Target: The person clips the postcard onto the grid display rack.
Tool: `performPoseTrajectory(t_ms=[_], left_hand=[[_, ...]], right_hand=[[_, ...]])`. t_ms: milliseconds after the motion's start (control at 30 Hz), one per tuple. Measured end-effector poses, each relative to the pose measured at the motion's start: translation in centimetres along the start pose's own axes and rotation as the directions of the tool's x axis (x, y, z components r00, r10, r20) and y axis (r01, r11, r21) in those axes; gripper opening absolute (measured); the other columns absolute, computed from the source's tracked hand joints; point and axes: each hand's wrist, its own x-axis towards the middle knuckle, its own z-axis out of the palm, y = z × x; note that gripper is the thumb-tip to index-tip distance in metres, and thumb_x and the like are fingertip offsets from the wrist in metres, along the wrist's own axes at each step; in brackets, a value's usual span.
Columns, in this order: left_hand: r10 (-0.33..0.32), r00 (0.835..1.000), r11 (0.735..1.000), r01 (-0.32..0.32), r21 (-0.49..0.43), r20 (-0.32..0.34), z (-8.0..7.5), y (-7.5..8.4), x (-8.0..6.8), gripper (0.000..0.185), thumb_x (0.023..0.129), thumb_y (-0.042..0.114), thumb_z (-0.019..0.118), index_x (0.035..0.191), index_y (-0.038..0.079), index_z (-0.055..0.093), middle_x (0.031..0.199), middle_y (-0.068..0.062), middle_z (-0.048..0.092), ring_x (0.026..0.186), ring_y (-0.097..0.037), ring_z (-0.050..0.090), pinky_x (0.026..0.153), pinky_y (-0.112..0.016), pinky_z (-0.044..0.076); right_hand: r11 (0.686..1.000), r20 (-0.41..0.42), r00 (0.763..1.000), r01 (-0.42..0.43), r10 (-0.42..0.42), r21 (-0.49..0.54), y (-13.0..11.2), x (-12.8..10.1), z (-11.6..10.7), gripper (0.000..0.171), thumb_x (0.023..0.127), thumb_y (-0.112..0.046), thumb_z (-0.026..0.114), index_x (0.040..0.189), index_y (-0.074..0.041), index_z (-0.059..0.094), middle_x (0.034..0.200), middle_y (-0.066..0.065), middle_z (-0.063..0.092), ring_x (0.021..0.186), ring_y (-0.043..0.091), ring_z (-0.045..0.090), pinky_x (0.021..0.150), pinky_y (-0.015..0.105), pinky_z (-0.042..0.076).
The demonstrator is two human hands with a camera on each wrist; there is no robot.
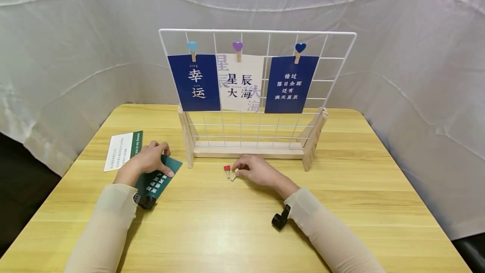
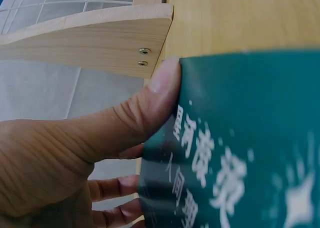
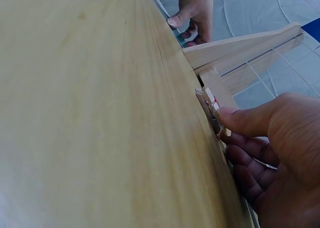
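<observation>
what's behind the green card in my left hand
Your left hand has fingers behind the green card, thumb in front. In the left wrist view, the card covers their tips and anything else there.

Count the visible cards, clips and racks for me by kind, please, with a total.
Cards: 5 (3 on the rack, 1 in the left hand, 1 lying on the table)
Clips: 5 (3 on the rack, 1 at the right hand, 1 beside it)
Racks: 1
Total: 11

Long cream sleeves [image 1: 329, 228], black wrist cameras [image 1: 279, 221]
</observation>
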Motion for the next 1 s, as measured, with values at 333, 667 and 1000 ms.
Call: performPoseTrajectory(t_ms=[333, 667, 1000], left_hand=[[0.069, 0.997, 0.997, -0.071, -0.04, -0.043, -0.2, -0.6, 0.1, 0.058, 0.076, 0.034, 0.085, 0.11, -0.001, 0.054, 0.1, -0.014, 0.058, 0.086, -0.029, 0.052, 0.077, -0.043, 0.045], [0.204, 0.977, 0.979, -0.205, -0.011, -0.062, -1.5, -0.7, -0.8, 0.024, 0.091, 0.018, 0.071, 0.11, 0.004, 0.067, 0.101, -0.009, 0.066, 0.082, -0.023, 0.054, 0.076, -0.04, 0.046], [0.272, 0.952, 0.958, -0.282, -0.057, -0.138, -2.9, 1.0, -2.4, 0.01, 0.094, 0.016, 0.067, 0.103, 0.011, 0.067, 0.095, -0.001, 0.066, 0.082, -0.02, 0.056, 0.075, -0.038, 0.047]], right_hand=[[0.999, 0.018, 0.999, 0.037, -0.037, 0.007, 0.2, -0.1, -0.2, 0.004, 0.092, -0.012, 0.069, 0.093, -0.016, 0.07, 0.087, -0.01, 0.061, 0.08, 0.007, 0.055, 0.074, 0.026, 0.048], [0.995, 0.086, 0.995, 0.054, -0.047, -0.085, -0.2, -0.2, -1.0, 0.011, 0.093, -0.015, 0.069, 0.103, -0.017, 0.073, 0.099, -0.008, 0.062, 0.088, 0.007, 0.056, 0.079, 0.026, 0.048], [0.991, 0.079, 0.996, 0.059, -0.05, -0.123, -0.2, -0.3, -0.8, 0.006, 0.092, -0.016, 0.071, 0.097, -0.018, 0.071, 0.095, -0.01, 0.06, 0.084, 0.007, 0.054, 0.077, 0.027, 0.047]])
